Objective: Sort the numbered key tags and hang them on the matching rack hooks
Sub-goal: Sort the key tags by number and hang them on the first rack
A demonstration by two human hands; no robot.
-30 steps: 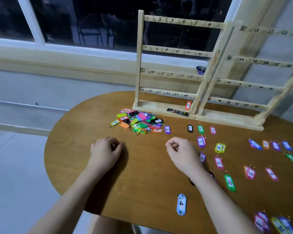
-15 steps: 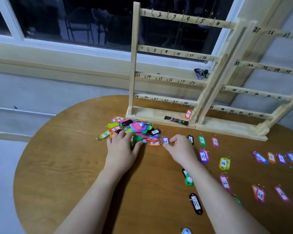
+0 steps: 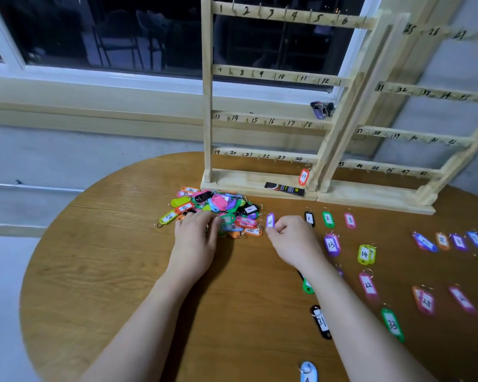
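Key tags (image 3: 218, 213), head view: I see the unsorted ones heaped in a mixed-colour pile on the far middle of the tabletop (image 3: 100, 271), just in front of the left rack (image 3: 262, 78). My left hand (image 3: 195, 238) lies flat on the pile's near edge, fingers extended and spread over the tags, gripping nothing; I judge it is there to hold the heap steady or rake through it. My right hand (image 3: 293, 241) sits just right of the pile with fingers curled, and its fingertips meet the near end of a purple tag (image 3: 270, 220) that stands apart from the heap. It appears to pinch that tag, probably to read its number and draw it toward the sorted area.

Right of that hand, tags lie face up and well spaced in rough rows: 1 (image 3: 309, 218), 2 (image 3: 328, 219) and 3 (image 3: 350, 220) on the far row, 13 (image 3: 331, 244) and 14 (image 3: 366, 254) nearer, more toward the right edge. The spacing likely mirrors the rack's rails, so each number can be found quickly.

Both racks, the left one and the right rack (image 3: 425, 133), are nearly bare. One orange tag (image 3: 303, 177) hangs at the right end of the lowest left rail, and a dark packet (image 3: 284, 188) lies on the base. Sorting seems well short of finished, and hanging is barely begun.
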